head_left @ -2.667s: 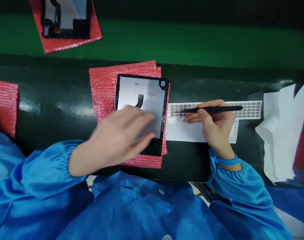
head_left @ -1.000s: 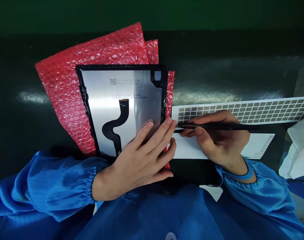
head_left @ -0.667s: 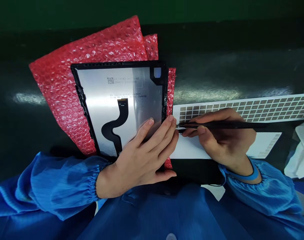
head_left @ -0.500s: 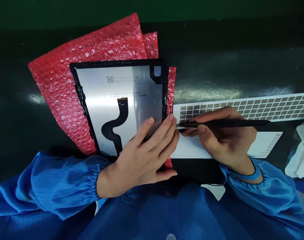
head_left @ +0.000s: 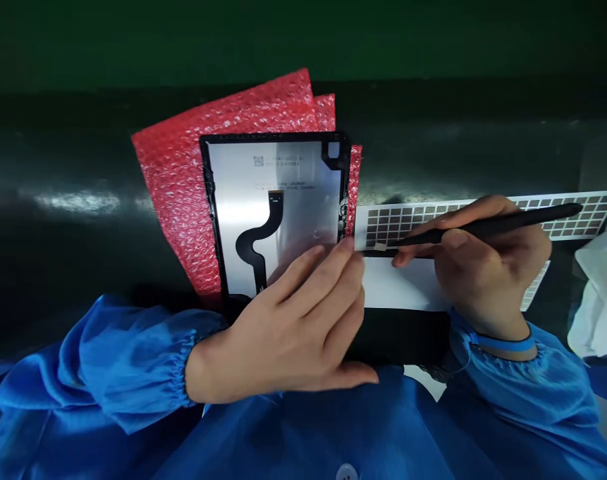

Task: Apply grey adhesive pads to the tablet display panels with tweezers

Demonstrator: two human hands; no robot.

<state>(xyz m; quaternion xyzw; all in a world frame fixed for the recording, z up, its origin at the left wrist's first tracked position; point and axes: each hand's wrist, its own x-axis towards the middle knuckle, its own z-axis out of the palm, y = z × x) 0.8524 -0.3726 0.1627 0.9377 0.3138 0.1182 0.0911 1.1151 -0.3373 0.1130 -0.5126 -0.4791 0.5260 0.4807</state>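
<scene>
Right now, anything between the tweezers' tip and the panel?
Yes: the left hand, its fingertips at the right edge of the panel, facing the tweezers. A strip of red wrap lies there too.

1. Two hands, a left hand (head_left: pixel 296 323) and a right hand (head_left: pixel 493 270); two blue sleeves (head_left: pixel 138 367);
2. One screen (head_left: pixel 303 213); one ribbon cable (head_left: pixel 244 245);
3. One pair of tweezers (head_left: pixel 508 222); one loose sticker (head_left: pixel 380 247);
4. Two sticker sheets (head_left: pixel 398 283);
5. At least two pieces of red bubble wrap (head_left: pixel 176 187), hidden layers uncountable;
6. One wristband (head_left: pixel 503 344); one button (head_left: pixel 346 472).
</scene>
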